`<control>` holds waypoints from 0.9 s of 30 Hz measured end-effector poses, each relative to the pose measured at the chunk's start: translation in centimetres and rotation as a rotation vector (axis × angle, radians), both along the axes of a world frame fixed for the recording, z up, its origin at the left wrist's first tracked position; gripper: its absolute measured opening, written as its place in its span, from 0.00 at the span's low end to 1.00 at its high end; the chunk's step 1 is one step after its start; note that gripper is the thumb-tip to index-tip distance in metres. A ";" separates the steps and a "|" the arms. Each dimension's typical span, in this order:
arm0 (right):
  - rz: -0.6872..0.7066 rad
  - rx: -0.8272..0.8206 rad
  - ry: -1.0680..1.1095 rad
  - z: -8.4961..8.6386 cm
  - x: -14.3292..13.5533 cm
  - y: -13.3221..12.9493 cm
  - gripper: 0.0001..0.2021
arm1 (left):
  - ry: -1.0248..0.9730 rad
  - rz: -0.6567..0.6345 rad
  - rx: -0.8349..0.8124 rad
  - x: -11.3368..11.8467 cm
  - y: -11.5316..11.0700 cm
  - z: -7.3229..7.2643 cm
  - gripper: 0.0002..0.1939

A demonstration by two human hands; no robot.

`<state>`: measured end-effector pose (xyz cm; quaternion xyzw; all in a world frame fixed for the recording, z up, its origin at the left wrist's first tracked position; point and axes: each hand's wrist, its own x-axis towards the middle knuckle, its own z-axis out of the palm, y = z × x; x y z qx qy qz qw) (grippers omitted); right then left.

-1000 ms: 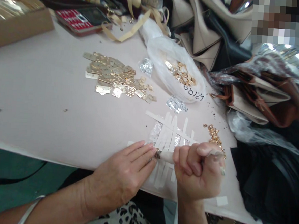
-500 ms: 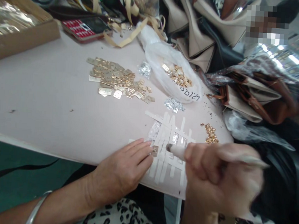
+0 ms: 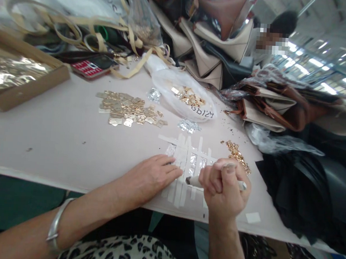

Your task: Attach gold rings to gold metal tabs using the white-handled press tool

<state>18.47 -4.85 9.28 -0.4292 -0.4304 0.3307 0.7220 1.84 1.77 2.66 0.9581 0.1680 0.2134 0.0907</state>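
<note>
My right hand (image 3: 226, 187) is closed around a white stick-like tool (image 3: 195, 181) with a dark tip. That tip points left, just above crossed strips of white tape (image 3: 178, 196) stuck to the table. My left hand (image 3: 149, 179) lies at the left part of the tape with its fingers stretched out and lowered onto it. Its fingertips are close to the tool's tip; whatever may be under them is hidden. Beyond the tape are a heap of gold metal plates (image 3: 124, 107), a small pile of silver pieces (image 3: 189, 126) and some small gold fittings (image 3: 237, 155).
An open white plastic bag (image 3: 167, 78) holds more gold parts. At the left stands a cardboard box (image 3: 31, 91) of metal parts, with a red-and-black phone-like object (image 3: 91, 66) beside it. Handbags (image 3: 274, 108) crowd the right side. Another person (image 3: 272, 38) is in the background.
The view has shifted. My right hand has drawn closer to my left, with the tool's tip nearer my left fingertips. The small gold plate seen at those fingertips is now out of sight.
</note>
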 end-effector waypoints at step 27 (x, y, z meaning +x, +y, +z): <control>-0.083 -0.151 0.776 -6.0 3.6 0.9 0.16 | -0.173 0.119 -0.047 -1.4 -5.4 -2.2 0.14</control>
